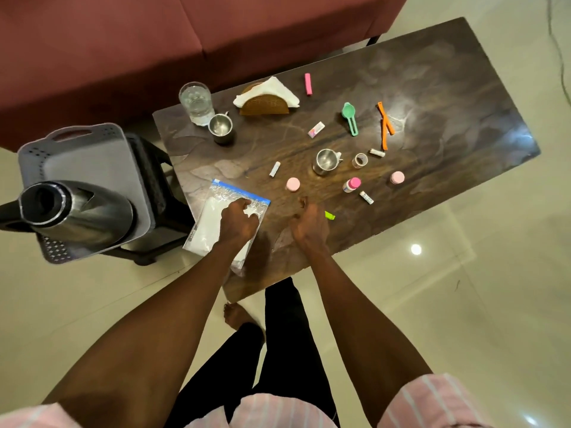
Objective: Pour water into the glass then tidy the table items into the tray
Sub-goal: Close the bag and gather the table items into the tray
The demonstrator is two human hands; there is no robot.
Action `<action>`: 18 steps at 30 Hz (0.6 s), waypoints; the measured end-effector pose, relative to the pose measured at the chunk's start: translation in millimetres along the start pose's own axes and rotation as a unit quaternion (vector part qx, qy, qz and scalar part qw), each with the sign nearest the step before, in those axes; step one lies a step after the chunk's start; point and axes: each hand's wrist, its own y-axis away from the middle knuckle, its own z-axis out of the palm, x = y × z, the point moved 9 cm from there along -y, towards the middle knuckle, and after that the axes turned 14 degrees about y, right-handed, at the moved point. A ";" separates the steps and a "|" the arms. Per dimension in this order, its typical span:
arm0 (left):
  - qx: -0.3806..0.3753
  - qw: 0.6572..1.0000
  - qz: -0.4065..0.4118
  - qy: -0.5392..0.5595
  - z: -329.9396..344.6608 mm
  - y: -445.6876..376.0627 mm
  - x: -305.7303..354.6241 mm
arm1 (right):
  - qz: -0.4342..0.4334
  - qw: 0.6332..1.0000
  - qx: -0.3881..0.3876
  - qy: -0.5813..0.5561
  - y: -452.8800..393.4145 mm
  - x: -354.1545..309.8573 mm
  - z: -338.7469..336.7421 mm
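Observation:
A clear glass (196,101) holding water stands at the table's far left corner. On the grey tray (86,159), which sits on a dark stool left of the table, rests a steel kettle (77,211). My left hand (239,222) pinches a clear zip bag (210,223) with white contents, near its blue seal, at the table's near left edge. To its right, my right hand (309,227) hovers low over the wood with curled fingers. A small green piece (329,215) shows at its right side; whether the hand holds it is unclear.
The dark wooden table (448,97) carries two steel cups (220,125) (325,160), a napkin holder (264,103), a pink bar (308,84), a green scoop (350,117), orange clips (384,125), pink-capped bottles (293,183) and small tubes (274,168). A red sofa (123,41) stands behind.

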 end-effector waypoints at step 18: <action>0.132 0.985 -0.012 -0.113 -30.0 -175.9 88.3 | 0.026 0.989 0.025 0.140 -176.7 20.8 -38.2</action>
